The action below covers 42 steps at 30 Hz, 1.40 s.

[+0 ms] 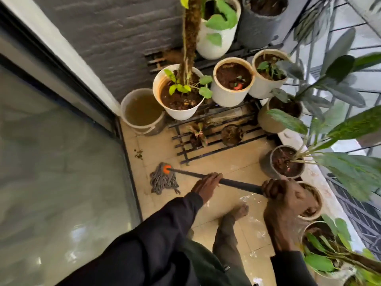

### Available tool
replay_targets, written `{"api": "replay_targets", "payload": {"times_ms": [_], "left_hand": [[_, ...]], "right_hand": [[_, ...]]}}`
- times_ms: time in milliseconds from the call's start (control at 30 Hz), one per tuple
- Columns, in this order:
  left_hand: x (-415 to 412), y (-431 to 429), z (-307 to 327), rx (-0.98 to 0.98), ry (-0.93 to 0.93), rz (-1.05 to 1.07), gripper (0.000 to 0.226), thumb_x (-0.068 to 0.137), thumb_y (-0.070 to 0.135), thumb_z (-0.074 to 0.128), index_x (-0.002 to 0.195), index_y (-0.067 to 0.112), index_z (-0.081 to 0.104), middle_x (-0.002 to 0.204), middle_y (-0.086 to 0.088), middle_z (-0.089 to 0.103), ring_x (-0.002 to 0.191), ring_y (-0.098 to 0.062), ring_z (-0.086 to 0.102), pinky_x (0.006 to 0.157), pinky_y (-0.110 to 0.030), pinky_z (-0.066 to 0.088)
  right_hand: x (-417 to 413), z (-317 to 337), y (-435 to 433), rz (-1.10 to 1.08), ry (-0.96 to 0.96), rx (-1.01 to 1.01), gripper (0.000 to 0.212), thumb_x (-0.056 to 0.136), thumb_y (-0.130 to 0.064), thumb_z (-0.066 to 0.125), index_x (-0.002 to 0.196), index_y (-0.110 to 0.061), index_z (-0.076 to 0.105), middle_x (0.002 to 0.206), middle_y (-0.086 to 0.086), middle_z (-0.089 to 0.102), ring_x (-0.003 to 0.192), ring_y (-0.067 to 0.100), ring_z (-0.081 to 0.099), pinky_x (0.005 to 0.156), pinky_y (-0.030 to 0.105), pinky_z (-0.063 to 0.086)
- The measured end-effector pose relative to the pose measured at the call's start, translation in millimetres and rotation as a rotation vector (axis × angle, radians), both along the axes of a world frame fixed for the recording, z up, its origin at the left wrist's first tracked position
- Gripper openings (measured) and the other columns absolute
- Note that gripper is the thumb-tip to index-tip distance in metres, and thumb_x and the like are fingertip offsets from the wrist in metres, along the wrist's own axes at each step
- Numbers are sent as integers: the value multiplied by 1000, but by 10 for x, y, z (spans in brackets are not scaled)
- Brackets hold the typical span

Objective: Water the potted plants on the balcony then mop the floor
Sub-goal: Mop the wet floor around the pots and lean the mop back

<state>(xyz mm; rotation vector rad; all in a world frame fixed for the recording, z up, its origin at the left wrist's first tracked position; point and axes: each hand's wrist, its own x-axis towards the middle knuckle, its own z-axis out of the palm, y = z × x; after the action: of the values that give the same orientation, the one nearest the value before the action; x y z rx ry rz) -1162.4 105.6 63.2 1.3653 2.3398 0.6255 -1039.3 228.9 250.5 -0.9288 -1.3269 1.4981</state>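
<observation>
Both hands, left point(207, 185) and right point(283, 203), closed, arms extended forward.

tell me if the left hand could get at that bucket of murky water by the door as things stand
Probably not right away: the left hand is shut on the mop handle. The tiled path to the bucket looks open, past the mop head.

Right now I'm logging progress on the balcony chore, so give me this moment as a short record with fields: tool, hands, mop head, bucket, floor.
tool: mop handle, dark, slanting across the floor
left hand: gripping the handle lower down
right hand: gripping the handle's upper end
mop head: grey strings on the tiles, near the sliding door
bucket: holds murky water, beside a white pot
floor: beige tiles, wet patches, small debris by the door track
</observation>
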Motion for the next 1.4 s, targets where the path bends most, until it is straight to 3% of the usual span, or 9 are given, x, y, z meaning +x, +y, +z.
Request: {"api": "replay_targets", "payload": {"times_ms": [133,300,500,700,800,967,1067,1167,1400], "left_hand": [[-537,-334,-20,-164,-125,19,57,95,-14,36,145,8,48,148,-14,50,133,-34,52,114,-41,41],[-753,-518,-11,-157,-200,166,60,99,-11,33,156,7,35,160,-16,40,145,-33,42,123,-43,32],[-421,-594,315,-59,-170,155,44,104,0,37,147,8,42,141,-14,56,122,-29,61,99,-39,55],[-271,-574,395,-53,-165,161,42,96,-6,47,135,10,48,124,-10,62,109,-26,65,86,-37,54],[-426,-576,387,-67,-115,176,49,92,-15,44,133,10,53,120,-9,66,104,-25,67,79,-32,52],[-758,-512,216,-65,-31,283,52,91,-14,53,135,13,59,121,-5,72,99,-25,73,77,-34,59],[-969,-422,150,-80,-66,348,49,92,-11,57,135,12,61,119,-9,73,98,-27,73,80,-35,59],[-1113,-380,227,-115,-196,423,37,101,0,48,131,14,62,119,-8,69,93,-32,71,78,-44,59],[-1225,-339,407,-120,-316,475,29,95,7,60,124,11,65,121,-9,70,112,-26,64,92,-32,48]], "right_hand": [[-356,-7,-596,86,-94,106,45,94,-7,54,57,-33,60,51,-11,56,43,12,52,45,23,48],[-729,167,-883,199,-167,197,37,98,-18,51,63,-9,59,57,10,52,46,29,48,43,33,42],[-606,399,-753,169,-168,240,39,97,-15,53,59,-20,58,50,-3,54,40,27,47,39,44,44],[-613,526,-626,206,-134,247,42,94,-18,54,53,-20,51,47,-5,48,37,26,41,39,37,40],[-697,481,-687,276,-124,255,43,97,-21,54,57,-34,57,51,-13,51,41,15,44,38,38,39],[-987,261,-608,350,-130,236,36,98,-22,53,64,-13,62,55,13,54,43,35,48,36,47,37],[-1140,162,-544,428,-129,211,42,99,-20,52,65,2,60,57,16,55,47,20,52,40,26,41],[-1241,152,-531,552,-121,182,39,100,-19,52,63,-6,60,56,-3,52,48,4,45,45,16,34],[-1376,285,-462,526,-135,187,48,97,-25,53,60,5,58,55,21,52,47,33,45,43,37,32]]}}
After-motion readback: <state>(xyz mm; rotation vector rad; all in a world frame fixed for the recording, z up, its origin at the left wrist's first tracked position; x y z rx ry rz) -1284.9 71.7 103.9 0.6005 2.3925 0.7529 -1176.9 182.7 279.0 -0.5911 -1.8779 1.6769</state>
